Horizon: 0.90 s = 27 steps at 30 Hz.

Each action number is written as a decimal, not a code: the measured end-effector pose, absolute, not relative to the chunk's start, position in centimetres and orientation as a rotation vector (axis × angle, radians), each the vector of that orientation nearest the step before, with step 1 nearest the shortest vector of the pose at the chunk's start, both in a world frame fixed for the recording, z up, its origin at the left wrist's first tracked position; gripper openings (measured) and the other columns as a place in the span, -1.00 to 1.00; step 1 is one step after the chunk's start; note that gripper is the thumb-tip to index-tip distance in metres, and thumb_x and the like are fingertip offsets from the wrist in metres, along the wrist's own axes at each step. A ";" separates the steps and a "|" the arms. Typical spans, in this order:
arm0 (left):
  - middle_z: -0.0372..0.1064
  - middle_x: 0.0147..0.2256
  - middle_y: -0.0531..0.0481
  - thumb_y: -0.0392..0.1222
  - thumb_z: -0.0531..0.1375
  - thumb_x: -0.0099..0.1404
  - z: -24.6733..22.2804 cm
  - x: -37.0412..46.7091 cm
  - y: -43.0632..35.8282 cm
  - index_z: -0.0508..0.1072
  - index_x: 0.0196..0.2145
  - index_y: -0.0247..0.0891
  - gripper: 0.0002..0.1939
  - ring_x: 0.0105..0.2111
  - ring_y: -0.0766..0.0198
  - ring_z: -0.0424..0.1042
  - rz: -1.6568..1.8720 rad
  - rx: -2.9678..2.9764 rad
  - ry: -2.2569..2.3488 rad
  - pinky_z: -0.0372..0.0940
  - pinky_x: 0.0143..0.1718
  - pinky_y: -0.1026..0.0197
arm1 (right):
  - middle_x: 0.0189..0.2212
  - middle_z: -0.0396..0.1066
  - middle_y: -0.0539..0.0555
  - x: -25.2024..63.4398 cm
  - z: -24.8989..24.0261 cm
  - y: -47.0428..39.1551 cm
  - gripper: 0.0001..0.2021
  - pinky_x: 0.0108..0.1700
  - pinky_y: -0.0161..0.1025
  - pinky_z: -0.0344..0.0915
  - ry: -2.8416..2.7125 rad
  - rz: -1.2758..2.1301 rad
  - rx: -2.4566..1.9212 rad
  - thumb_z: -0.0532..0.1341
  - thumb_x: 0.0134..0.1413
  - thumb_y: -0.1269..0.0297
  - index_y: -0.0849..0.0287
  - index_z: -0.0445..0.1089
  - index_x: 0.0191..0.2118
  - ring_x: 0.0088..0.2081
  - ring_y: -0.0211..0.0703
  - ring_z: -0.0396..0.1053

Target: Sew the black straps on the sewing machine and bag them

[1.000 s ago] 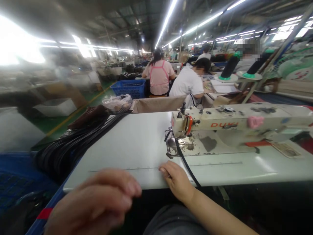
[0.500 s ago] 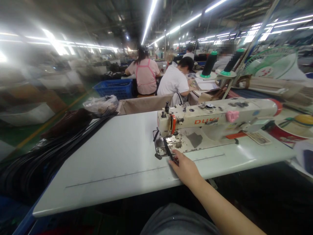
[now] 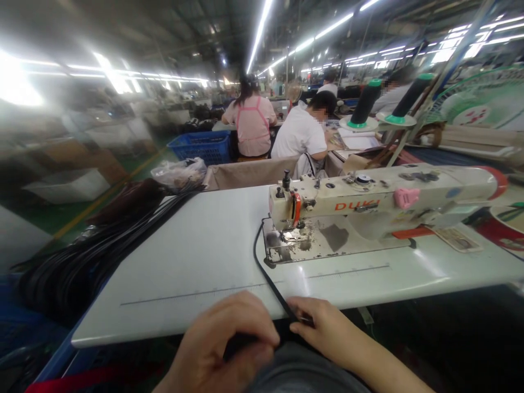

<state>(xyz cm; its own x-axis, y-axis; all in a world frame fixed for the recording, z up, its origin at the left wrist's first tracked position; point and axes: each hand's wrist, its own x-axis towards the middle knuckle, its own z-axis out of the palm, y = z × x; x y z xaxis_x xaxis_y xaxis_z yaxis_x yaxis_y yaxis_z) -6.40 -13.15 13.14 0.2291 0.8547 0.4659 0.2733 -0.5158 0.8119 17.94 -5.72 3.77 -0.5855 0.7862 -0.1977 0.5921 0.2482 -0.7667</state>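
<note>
My right hand (image 3: 325, 330) is closed on a narrow black strap (image 3: 267, 275) near the table's front edge. From my fingers the strap curves up and left to the left side of the sewing machine's (image 3: 347, 204) needle area. A small dark piece shows between my fingers, too unclear to name. Nearer the camera, my left hand (image 3: 229, 341) hovers left of the right one, its fingers curled toward the thumb. It is somewhat blurred, and anything in its grip is hidden. A printed ruler (image 3: 254, 286) runs along the white table (image 3: 196, 245).
Many black straps (image 3: 94, 267) hang over the table's left edge. Black thread cones (image 3: 366, 103) stand behind the machine, with a green fan (image 3: 478, 103) at right. Two people sit working ahead, near a blue crate (image 3: 200, 146) and a plastic bag (image 3: 180, 172).
My right hand has drawn the strap away from the needle area, toward me and the table's front edge. My left hand has come into view. The view has shifted slightly left.
</note>
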 end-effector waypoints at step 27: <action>0.37 0.26 -0.12 -0.15 0.13 0.50 -1.5 -1.4 -7.4 0.34 0.28 -0.14 -0.57 0.33 0.08 0.26 0.637 2.685 1.622 0.14 0.38 -0.12 | -0.19 0.55 0.11 25.7 1.7 -0.2 -0.77 -0.16 -0.16 0.47 -2.232 0.389 -1.406 0.12 0.29 0.20 0.05 0.51 -0.10 -0.24 -0.06 0.54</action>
